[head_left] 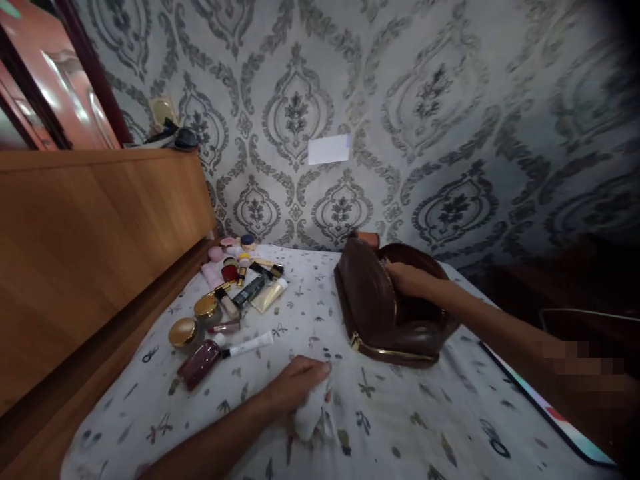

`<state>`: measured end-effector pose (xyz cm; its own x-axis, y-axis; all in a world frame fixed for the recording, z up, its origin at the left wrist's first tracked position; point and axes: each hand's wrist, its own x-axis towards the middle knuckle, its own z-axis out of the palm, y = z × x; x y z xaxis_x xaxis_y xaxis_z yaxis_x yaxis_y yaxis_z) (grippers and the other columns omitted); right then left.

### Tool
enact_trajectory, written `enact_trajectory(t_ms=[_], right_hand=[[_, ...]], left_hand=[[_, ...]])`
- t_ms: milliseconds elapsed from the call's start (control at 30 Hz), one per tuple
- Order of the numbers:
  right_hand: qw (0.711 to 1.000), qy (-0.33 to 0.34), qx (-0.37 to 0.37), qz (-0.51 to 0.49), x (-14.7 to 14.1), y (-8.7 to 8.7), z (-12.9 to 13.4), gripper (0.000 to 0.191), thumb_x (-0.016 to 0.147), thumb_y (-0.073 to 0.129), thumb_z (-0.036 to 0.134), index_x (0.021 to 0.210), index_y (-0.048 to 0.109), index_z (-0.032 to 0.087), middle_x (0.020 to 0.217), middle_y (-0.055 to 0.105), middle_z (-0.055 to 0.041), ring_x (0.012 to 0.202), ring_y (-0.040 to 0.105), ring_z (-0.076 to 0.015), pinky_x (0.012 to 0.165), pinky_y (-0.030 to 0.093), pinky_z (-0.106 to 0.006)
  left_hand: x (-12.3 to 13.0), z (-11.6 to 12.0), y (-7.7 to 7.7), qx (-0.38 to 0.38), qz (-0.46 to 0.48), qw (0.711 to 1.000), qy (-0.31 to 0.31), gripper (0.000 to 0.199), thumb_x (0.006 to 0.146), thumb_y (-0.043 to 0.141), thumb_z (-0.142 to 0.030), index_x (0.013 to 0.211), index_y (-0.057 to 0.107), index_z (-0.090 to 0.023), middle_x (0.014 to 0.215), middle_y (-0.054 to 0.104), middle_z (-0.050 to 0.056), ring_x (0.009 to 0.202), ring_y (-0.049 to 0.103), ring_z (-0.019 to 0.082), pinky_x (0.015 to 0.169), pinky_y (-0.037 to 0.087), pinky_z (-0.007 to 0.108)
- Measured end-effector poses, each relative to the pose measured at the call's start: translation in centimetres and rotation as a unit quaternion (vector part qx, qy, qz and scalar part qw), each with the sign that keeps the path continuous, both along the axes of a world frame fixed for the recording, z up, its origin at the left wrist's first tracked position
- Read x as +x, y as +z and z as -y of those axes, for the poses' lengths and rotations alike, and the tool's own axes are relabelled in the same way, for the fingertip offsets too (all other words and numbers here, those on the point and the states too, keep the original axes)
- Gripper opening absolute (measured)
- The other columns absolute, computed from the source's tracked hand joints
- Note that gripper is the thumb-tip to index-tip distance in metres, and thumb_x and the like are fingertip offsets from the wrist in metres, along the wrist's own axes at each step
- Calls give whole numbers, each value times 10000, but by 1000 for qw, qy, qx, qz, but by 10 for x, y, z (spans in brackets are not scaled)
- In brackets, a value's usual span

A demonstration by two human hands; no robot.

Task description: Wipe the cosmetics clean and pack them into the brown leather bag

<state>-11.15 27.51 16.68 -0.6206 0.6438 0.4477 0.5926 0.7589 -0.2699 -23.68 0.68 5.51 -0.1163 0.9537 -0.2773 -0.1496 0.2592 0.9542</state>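
A brown leather bag point(367, 287) with a gold zip stands unzipped on the patterned white cloth point(360, 427), to the right of the middle. My right hand point(407, 280) is at its opening, fingers closed on the zipped edge; the fingertips are partly hidden. Lower down, at centre, my left hand point(300, 383) is closed around a crumpled white wipe point(311, 417), which hangs just above or on the cloth. Left of that hand lie a white tube point(253, 343), a dark red bottle point(201, 363) and two gold-lidded jars, one a gold-lidded jar point(183, 333) at the near side.
More cosmetics crowd the far left, among them a cream tube point(270, 295), a black tube point(249, 291) and pink items point(216, 255). A wooden panel point(100, 227) borders the left side. A flat screen-like object point(550, 413) lies at right. Wallpaper rises behind.
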Motion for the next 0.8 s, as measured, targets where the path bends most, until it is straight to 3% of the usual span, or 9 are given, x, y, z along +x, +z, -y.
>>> enact_trajectory(t_ms=[67, 200, 267, 333, 400, 500, 567, 667, 800], right_hand=[[998, -14, -2, 61, 8, 17, 8, 183, 874, 634, 142, 698, 682, 132, 685, 678, -97, 577, 616, -113, 526, 327, -283], [991, -85, 90, 59, 11, 40, 50, 205, 926, 552, 273, 1001, 713, 171, 869, 737, -183, 720, 682, -214, 557, 304, -335], [996, 0, 93, -7, 5, 35, 77, 236, 931, 528, 281, 1070, 696, 190, 924, 748, -171, 796, 696, -236, 619, 399, -332], [987, 153, 31, -39, -8, 16, 102, 245, 934, 484, 277, 1047, 691, 213, 997, 747, -121, 883, 699, -232, 725, 478, -326], [974, 224, -25, 1, -24, -12, 122, 264, 932, 444, 278, 1010, 694, 243, 983, 747, -78, 885, 696, -228, 753, 500, -324], [963, 251, -77, 60, -50, -56, 141, 289, 936, 427, 275, 1033, 690, 207, 939, 723, -87, 812, 685, -224, 725, 502, -325], [955, 268, -110, 62, -67, -82, 147, 277, 923, 447, 248, 1052, 686, 191, 970, 702, -93, 821, 676, -212, 735, 505, -318], [946, 287, -144, 38, -90, -109, 150, 272, 891, 491, 204, 1093, 670, 175, 1029, 666, -103, 852, 657, -202, 766, 514, -318], [941, 306, -146, 11, -119, -127, 151, 273, 869, 521, 177, 1100, 666, 166, 1025, 654, -110, 921, 635, -224, 841, 510, -351]], left_hand=[[0, 0, 4, 16, -12, 1000, 5, 689, 612, 537, -863, 569, 517, -175, 445, 408, -58, 407, 319, 70, 431, 215, 233], [-4, 1, 15, 72, -85, 994, -8, 629, 710, 504, -807, 560, 388, -208, 491, 312, -72, 469, 279, 73, 473, 204, 246], [-8, 4, 22, 106, -139, 984, -42, 577, 800, 482, -719, 566, 327, -216, 524, 256, -73, 497, 258, 77, 485, 200, 249], [-15, 11, 29, 138, -217, 964, -64, 520, 883, 448, -600, 567, 306, -213, 536, 243, -67, 513, 268, 83, 498, 208, 251], [-24, 22, 32, 178, -333, 924, -63, 457, 928, 431, -476, 574, 328, -206, 536, 285, -57, 527, 311, 92, 519, 227, 257], [-46, 47, 25, 242, -523, 816, -49, 347, 946, 435, -356, 636, 421, -201, 565, 427, -28, 550, 396, 114, 537, 259, 270], [-64, 65, 16, 267, -601, 753, -41, 307, 959, 431, -327, 684, 475, -198, 593, 507, -7, 551, 446, 124, 533, 284, 271], [-91, 83, 6, 274, -648, 710, -31, 301, 976, 419, -310, 718, 521, -194, 617, 571, 9, 558, 513, 130, 538, 328, 261], [-113, 89, 7, 264, -685, 679, -17, 303, 974, 427, -301, 736, 572, -184, 625, 596, 18, 573, 548, 139, 538, 338, 249]])
